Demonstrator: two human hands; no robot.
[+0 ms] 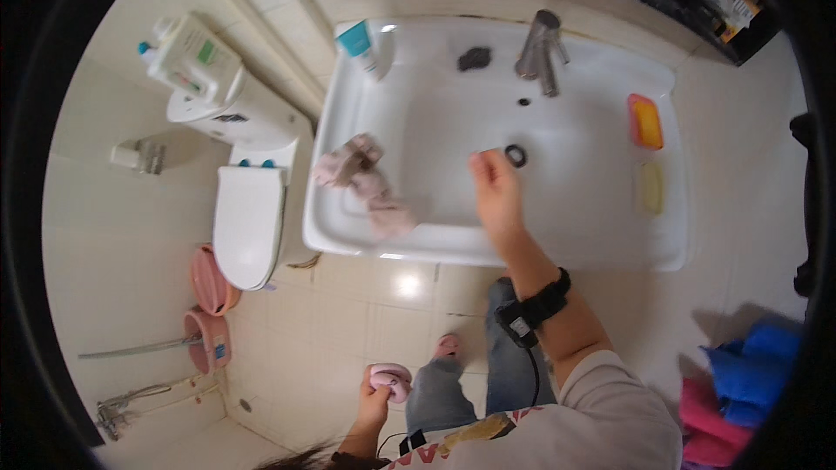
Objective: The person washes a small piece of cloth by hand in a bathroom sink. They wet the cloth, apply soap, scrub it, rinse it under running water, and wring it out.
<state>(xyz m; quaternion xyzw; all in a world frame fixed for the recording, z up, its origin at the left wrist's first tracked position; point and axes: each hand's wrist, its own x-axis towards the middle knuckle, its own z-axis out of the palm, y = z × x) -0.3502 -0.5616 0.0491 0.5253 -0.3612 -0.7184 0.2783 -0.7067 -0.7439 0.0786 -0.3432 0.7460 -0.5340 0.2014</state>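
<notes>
My right hand (500, 194) is over the white sink (435, 104), just left of the dark drain ring (515, 155). Its fingers are curled together, and whatever may be inside them is hidden. Low in the view, beside my leg, my left hand (373, 399) grips a pale pink rounded object (391, 382) whose kind I cannot make out. A crumpled pale pink cloth (370, 183) lies across the sink's left side, away from both hands. Behind the basin stands a metal faucet (540, 50).
A teal-capped tube (358, 45) and a dark clump (475, 58) rest on the sink's back ledge. On its right are an orange soap dish (645, 122) and a yellowish bar (650, 187). Left stand a toilet (251, 226), a large white bottle (196, 61) and pink basins (213, 278).
</notes>
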